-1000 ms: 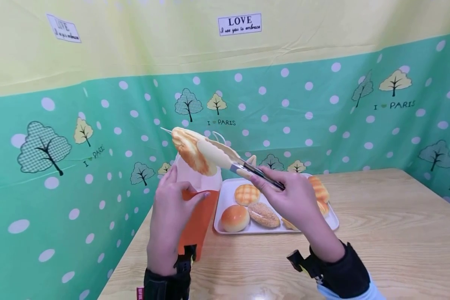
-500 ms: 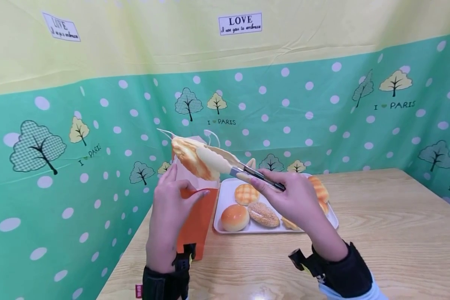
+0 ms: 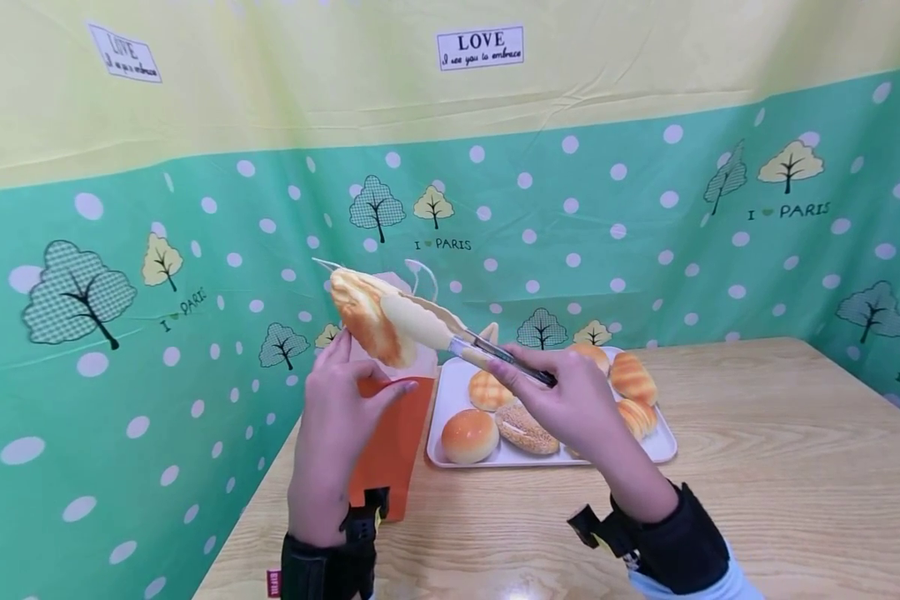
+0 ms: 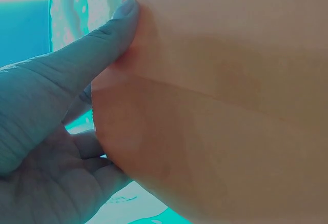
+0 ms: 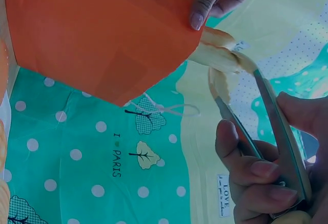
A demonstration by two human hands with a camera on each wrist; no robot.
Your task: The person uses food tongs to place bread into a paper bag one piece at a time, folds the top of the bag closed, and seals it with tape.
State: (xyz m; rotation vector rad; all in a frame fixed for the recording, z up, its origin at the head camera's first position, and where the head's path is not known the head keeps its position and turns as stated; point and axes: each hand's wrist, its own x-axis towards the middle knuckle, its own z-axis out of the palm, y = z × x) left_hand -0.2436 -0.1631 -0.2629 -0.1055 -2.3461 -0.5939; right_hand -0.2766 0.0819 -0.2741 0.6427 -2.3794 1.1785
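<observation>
An orange paper bag with a white inside and white cord handles stands on the table. My left hand pinches its near rim; in the left wrist view the thumb lies on the outer face of the paper bag. My right hand grips a pair of metal tongs with beige tips. Between those tips is a golden-brown bread, tilted over the bag's mouth, its lower end inside the rim line. In the right wrist view fingers wrap the tongs.
Right of the bag lies a white tray with several breads, among them a round bun and a seeded roll. The wooden table extends to the right. A green dotted curtain hangs behind and at the left.
The tongs and bread have come down and slightly left, over the bag's mouth. My right hand has shifted a little left. The left hand keeps its pinch on the rim.
</observation>
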